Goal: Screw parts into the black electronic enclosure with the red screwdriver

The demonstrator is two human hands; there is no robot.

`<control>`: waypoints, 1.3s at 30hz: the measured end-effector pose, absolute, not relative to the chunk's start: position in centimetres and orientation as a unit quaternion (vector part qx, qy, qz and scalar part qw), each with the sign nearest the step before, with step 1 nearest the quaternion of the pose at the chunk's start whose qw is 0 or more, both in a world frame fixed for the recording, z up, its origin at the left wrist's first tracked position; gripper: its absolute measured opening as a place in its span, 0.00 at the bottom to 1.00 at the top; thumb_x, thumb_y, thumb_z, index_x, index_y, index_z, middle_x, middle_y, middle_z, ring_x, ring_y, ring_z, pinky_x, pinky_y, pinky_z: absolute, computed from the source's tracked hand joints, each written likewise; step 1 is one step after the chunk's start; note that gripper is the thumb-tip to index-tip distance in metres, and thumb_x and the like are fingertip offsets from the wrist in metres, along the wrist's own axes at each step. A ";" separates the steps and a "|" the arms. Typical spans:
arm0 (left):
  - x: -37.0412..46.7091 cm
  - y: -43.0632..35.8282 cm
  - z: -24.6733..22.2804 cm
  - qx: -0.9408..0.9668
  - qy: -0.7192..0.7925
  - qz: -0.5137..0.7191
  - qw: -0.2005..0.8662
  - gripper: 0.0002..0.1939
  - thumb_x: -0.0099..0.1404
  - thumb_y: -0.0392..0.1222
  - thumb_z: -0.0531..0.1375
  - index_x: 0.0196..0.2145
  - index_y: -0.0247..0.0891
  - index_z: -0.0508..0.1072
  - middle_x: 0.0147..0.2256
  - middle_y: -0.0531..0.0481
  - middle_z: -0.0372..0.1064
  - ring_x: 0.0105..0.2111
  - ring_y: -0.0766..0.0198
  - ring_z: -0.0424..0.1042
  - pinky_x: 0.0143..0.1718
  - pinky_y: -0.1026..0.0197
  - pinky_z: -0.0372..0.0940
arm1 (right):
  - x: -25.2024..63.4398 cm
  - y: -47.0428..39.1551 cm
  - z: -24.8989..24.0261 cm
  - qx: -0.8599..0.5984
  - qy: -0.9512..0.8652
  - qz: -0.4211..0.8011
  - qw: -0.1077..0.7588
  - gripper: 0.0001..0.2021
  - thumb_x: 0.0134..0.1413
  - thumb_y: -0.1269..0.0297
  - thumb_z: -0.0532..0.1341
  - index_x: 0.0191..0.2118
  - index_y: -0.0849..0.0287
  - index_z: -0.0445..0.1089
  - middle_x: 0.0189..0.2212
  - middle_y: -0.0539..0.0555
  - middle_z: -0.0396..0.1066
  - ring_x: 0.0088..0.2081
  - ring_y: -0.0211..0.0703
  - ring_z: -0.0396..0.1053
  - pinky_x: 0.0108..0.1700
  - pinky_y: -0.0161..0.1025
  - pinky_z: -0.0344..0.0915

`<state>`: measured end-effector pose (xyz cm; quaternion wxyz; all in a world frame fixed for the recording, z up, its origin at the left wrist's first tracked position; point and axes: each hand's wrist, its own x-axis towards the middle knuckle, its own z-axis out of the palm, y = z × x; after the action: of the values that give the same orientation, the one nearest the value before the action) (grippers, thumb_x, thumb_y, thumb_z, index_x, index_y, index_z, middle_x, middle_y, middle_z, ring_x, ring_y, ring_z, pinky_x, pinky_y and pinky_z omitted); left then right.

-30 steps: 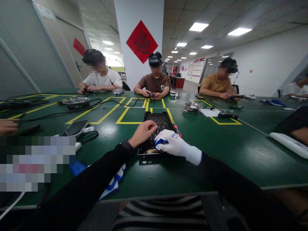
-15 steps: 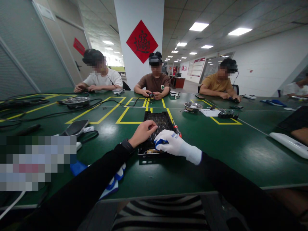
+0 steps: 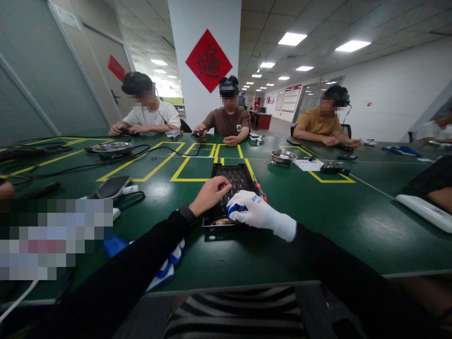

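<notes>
A black tray-like case [image 3: 229, 173] with small parts inside lies on the green table in front of me. My bare left hand [image 3: 214, 192] is over its left side, fingers curled together; whatever they pinch is too small to make out. My right hand [image 3: 249, 207], in a white glove with blue fingertips, rests at the case's near right part with its fingers closed, and their contents are hidden. Gold-coloured parts [image 3: 223, 222] show at the near edge of the case. A red and black tool [image 3: 261, 192] lies along the right side of the case.
Blue and white gloves [image 3: 165, 270] lie beside my left forearm. Metal bowls [image 3: 283, 156] [image 3: 113, 149], cables and a white paper [image 3: 308, 165] are farther back. Three people sit across the table. A long white object [image 3: 423, 212] lies at the right.
My hands have kept their places. Across the table, the middle person's hands have moved apart, one going left with a dark object. Part of a hand has appeared at the left edge.
</notes>
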<state>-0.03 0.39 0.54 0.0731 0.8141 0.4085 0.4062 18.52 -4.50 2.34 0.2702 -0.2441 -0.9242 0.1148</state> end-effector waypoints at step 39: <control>-0.1 0.5 0.5 0.819 0.404 0.402 0.065 0.10 0.62 0.43 0.53 0.29 0.36 0.69 0.27 0.51 0.66 0.28 0.66 0.64 0.31 0.64 0.58 | 18.5 -4.5 2.3 -0.238 -0.929 0.108 0.263 0.06 0.50 0.67 0.60 0.33 0.61 0.73 0.34 0.53 0.72 0.39 0.40 0.67 0.46 0.38 0.60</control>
<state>-0.11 0.51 0.47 0.0652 0.8187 0.4043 0.4025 18.55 -4.50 2.32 0.2635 -0.2378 -0.9287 0.1076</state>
